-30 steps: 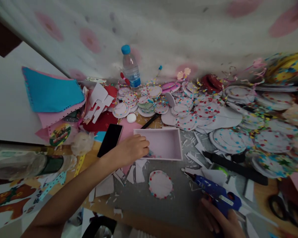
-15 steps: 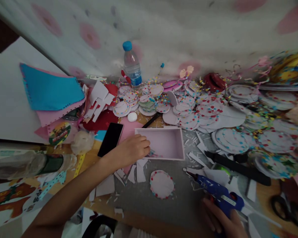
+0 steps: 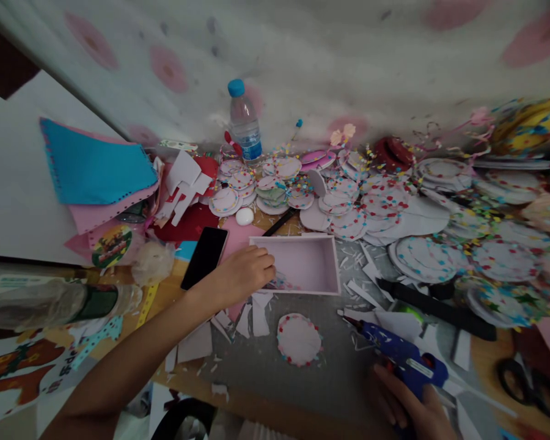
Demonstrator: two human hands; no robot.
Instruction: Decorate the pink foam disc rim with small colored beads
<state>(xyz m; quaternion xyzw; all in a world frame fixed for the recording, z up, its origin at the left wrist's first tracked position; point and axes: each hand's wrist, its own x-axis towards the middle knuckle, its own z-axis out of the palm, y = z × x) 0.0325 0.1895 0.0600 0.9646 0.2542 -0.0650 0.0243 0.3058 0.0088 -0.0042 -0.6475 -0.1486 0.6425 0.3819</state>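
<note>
My left hand (image 3: 250, 269) reaches over the left end of a white open box (image 3: 336, 263). Its fingers are curled together and the tips are hidden, so what they pinch cannot be made out. Small thin coloured bits (image 3: 282, 282) lie on the box floor beside the fingers. At lower right my right hand (image 3: 410, 403) is wrapped round the grip of a blue glue gun (image 3: 398, 354), whose nozzle points left. Between the hands, a white paper disc (image 3: 299, 340) edged with red and blue beads lies flat on the grey mat (image 3: 256, 388).
Several stacks of decorated discs (image 3: 343, 201) fill the back and right. A water bottle (image 3: 246, 131) stands behind. Left of the box lie a phone (image 3: 205, 256) and a large clear bottle (image 3: 36, 302). Scissors (image 3: 527, 385) lie at right, near a black tool (image 3: 440, 308). Paper scraps surround the box.
My left hand has shifted very slightly left at the box's end, and a bit more of the coloured bits shows. My right hand and the glue gun stay nearly in place.
</note>
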